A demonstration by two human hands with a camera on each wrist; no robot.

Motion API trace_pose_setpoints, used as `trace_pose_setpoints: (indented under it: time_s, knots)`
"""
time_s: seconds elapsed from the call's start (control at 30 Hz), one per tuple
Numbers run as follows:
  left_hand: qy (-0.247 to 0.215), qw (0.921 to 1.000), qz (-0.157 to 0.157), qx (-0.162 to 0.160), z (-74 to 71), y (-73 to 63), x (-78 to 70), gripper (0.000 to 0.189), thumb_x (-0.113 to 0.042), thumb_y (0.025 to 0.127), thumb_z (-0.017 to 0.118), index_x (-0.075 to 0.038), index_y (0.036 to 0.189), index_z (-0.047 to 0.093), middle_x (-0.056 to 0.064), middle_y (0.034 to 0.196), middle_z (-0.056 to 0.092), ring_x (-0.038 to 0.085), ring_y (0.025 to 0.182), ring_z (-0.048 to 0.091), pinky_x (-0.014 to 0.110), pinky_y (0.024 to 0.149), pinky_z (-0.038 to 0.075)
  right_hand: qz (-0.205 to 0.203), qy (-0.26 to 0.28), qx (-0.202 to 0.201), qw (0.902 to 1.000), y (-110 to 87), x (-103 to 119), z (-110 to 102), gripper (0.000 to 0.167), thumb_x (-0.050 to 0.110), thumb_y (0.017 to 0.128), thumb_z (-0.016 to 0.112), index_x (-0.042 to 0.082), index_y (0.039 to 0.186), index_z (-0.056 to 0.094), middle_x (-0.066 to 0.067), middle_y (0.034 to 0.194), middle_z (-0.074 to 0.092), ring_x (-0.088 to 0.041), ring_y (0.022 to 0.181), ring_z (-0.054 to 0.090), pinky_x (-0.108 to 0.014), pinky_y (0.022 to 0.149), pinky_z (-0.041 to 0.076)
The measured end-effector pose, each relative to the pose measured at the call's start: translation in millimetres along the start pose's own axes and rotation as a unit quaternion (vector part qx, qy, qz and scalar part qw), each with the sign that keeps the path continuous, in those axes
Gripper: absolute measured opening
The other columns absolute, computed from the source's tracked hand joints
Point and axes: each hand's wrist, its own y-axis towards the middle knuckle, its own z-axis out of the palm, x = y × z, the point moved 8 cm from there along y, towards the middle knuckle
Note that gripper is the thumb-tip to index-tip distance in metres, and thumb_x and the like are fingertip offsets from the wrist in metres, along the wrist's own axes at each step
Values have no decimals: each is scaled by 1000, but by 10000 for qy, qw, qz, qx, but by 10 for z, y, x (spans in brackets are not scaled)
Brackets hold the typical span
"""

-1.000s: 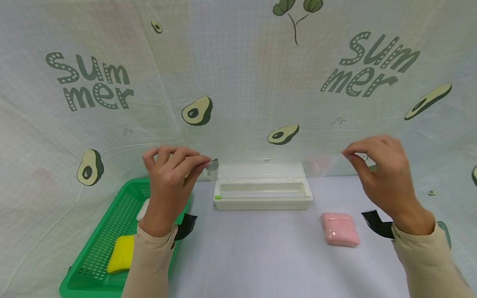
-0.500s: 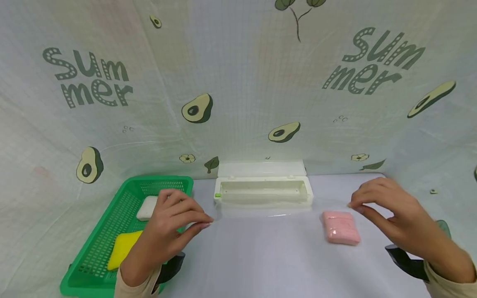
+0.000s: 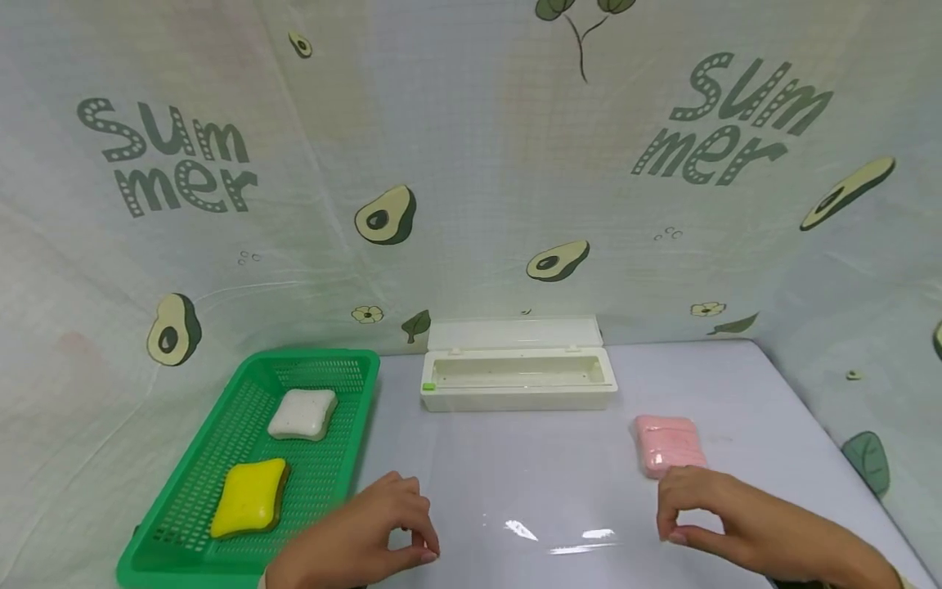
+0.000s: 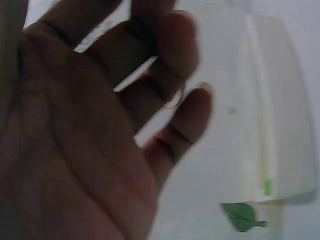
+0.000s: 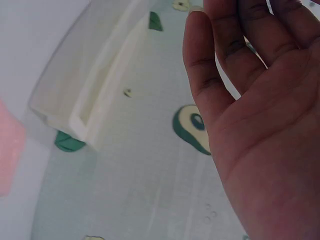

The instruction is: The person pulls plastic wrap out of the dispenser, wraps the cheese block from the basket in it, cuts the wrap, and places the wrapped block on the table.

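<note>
A thin clear sheet of cling film [image 3: 559, 499] spans the gap between my hands, low over the white table, showing mostly by its bright glints. My left hand [image 3: 375, 532] pinches its left side between thumb and fingertips, near the green basket. At the other side my right hand [image 3: 743, 528] pinches the film with curled fingers, just in front of a pink pillow-shaped block [image 3: 668, 442] with a shiny surface. Behind the film stands a long white box [image 3: 518, 401] with its lid raised, also visible in the left wrist view and the right wrist view.
On the left, a green basket [image 3: 364, 393] holds a white pillow-shaped block [image 3: 302, 414] and a yellow one [image 3: 250, 497]. A pale sheet printed with avocados [image 3: 471, 164] rises behind the table [image 3: 706, 368], whose right edge shows.
Both hands have come down and toward me from above the box, bringing the film low over the table. The white and yellow blocks in the basket are now fully uncovered.
</note>
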Motion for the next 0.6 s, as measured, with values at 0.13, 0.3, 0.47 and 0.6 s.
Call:
trace_pose_setpoints:
  time_s: [0.13, 0.3, 0.47, 0.6]
  knots:
    - [-63, 9934, -953, 641, 419, 45, 330, 10, -20, 93, 82, -30, 92, 82, -27, 79, 59, -5, 82, 47, 18, 71, 42, 86, 11, 49, 10000, -67, -218, 374, 28, 4, 98, 74, 27, 111, 67, 17, 101, 65, 1, 93, 60, -20, 75, 50]
    - [58, 9775, -1891, 929, 859, 41, 688, 16, -10, 86, 81, -26, 82, 80, -19, 74, 57, 1, 76, 45, 23, 68, 41, 14, -291, -151, 9995, -149, -486, 793, 29, 1, 91, 80, 24, 103, 69, 16, 95, 65, 3, 88, 59, -15, 73, 48]
    - [797, 9792, -1569, 1006, 1124, 87, 806, 15, -8, 78, 85, -21, 75, 80, -18, 71, 56, 0, 72, 41, 20, 71, 37, -81, -953, -502, 9942, -194, -670, 1077, 33, 0, 80, 84, 26, 96, 72, 18, 90, 64, 5, 84, 55, -8, 73, 39]
    - [1855, 9719, -948, 1095, 1280, 134, 819, 8, -19, 77, 88, -24, 76, 82, -19, 77, 57, -3, 73, 38, 15, 68, 31, -203, -1276, -649, 9895, -213, -727, 1197, 37, 2, 70, 85, 29, 91, 71, 22, 87, 62, 6, 83, 51, -5, 75, 36]
